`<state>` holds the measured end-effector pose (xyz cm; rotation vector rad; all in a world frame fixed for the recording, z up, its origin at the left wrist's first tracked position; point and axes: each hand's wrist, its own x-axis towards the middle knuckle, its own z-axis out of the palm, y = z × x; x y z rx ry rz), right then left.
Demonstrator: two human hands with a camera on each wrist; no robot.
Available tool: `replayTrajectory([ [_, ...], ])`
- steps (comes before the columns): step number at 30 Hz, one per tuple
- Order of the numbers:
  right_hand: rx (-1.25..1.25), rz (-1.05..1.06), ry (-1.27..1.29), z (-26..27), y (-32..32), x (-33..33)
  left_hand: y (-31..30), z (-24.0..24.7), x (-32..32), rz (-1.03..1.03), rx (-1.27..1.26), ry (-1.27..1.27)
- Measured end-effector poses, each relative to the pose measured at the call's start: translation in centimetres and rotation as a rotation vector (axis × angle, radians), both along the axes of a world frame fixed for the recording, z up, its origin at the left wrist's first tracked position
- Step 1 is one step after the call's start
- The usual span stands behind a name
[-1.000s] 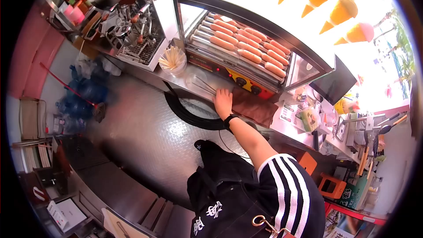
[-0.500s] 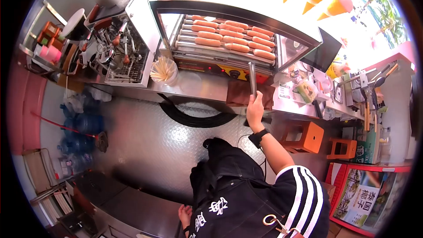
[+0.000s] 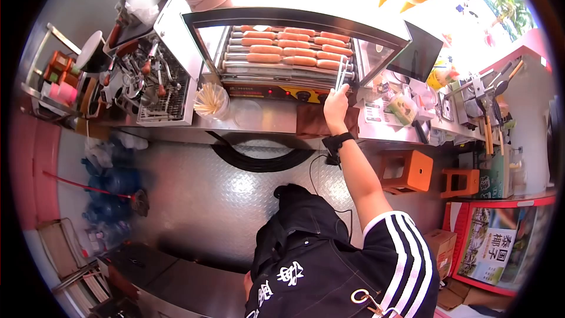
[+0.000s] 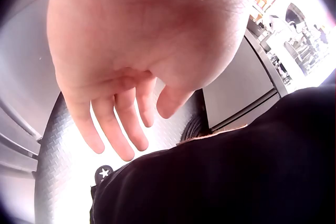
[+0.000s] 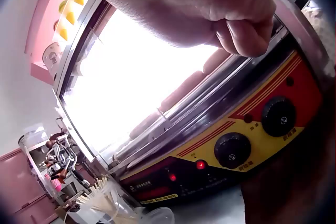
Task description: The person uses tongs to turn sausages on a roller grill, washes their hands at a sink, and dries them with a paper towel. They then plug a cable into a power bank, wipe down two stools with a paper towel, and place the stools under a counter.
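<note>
Roller grill (image 3: 253, 90), used as landmark. Sausages lie on its rollers in rows running left to right; the nearest one at the right (image 3: 328, 64) is the piece by the tool.

Right hand (image 3: 336, 106): fingers curled round metal tongs (image 3: 341, 75), tips up at the grill's front right corner. They seem to reach the end of that sausage; contact is hard to judge from above. Left hand (image 4: 142, 40): down by the body, well back from the grill, fingers loosely bent, nothing held.

Handling, as I judge it: turn the wrist so one tip sits on each long side of the sausage, near its middle. Squeeze lightly and evenly; the skin could split or the piece roll away. Lift straight up off the rollers before drawing back, so the neighbours keep their places. Knuckles clear of the hot metal.

Edges: dark hood frame (image 3: 294, 15) over the grill, its slanting post (image 3: 381, 63) just right of the tongs. Knobs (image 5: 232, 151) on the grill's front, below the hand. Cup of wooden sticks (image 3: 218, 110) in front of the grill's left end; brown cloth (image 3: 311, 121) before its right half. Best room: straight back from the grill, above the cloth.
</note>
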<state>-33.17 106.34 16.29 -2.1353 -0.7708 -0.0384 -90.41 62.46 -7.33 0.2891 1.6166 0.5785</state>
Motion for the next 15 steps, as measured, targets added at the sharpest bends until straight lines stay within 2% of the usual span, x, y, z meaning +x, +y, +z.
replayTrajectory([
  [5, -0.002, 0.014, -0.001, 1.4, 0.4, -0.2, 0.6, 0.6, 0.1, 0.002, 0.006, 0.003],
  [9, 0.0, -0.079, -0.044, 4.0, 1.2, 2.6, 0.5, 1.4, 0.7, 0.011, 0.009, -0.002],
  [15, -0.153, -0.013, 0.02, 3.2, 4.8, 6.5, -1.1, 1.2, 2.2, 0.07, 0.018, -0.032],
])
